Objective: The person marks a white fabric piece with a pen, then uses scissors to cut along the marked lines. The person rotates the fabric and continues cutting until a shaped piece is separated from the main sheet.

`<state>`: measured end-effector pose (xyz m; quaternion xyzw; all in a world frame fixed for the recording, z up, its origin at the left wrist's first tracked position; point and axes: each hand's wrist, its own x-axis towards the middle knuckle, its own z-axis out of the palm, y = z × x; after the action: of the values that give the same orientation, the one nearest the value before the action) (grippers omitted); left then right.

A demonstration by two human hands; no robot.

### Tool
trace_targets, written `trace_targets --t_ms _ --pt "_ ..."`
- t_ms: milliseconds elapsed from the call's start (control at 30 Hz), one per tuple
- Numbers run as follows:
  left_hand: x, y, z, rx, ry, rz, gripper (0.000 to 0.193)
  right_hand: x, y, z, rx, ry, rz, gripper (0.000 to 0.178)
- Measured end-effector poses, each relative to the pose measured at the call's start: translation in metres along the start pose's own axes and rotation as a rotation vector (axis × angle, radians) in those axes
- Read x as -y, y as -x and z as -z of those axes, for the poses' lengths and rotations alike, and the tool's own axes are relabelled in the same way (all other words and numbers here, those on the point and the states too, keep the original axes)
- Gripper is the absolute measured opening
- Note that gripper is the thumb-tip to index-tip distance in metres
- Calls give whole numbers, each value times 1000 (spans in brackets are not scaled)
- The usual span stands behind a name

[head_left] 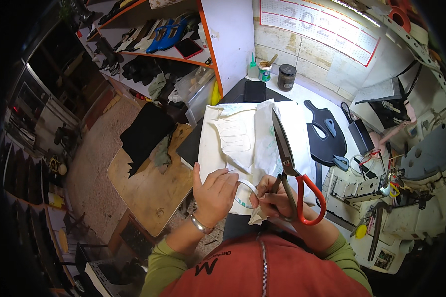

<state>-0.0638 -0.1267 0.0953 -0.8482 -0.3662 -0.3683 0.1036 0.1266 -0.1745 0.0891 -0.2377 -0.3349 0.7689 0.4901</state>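
My left hand (216,195), with a metal bracelet at its wrist, lies on a white sheet (208,148) with its fingers stretched. A narrow white strip (249,185) curves from beside its fingers toward my right hand (275,198). That hand is closed around one handle of large scissors (288,157), and its fingertips are close to the strip. The dark blades point up and away over the sheet, while the red handle loop sticks out to the right. A paler piece with drawn outlines (234,137) lies on the sheet's left half. Whether the fingertips pinch the strip is partly hidden.
Black cut pieces (327,131) with blue clips lie to the right, beside a cluttered machine (366,185). Jars (286,77) and a green-tipped bottle (253,67) stand at the back. A lower wooden table (151,193) with black material (146,131) is left, near shoe shelves (158,53).
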Motion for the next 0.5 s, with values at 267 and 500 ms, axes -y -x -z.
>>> trace_targets --t_ms 267,500 --pt "38 37 -4 15 48 374 8 6 -5 -10 -168 366 -57 20" --pt "245 175 -17 213 -267 1016 17 32 14 3 -314 440 8 23"
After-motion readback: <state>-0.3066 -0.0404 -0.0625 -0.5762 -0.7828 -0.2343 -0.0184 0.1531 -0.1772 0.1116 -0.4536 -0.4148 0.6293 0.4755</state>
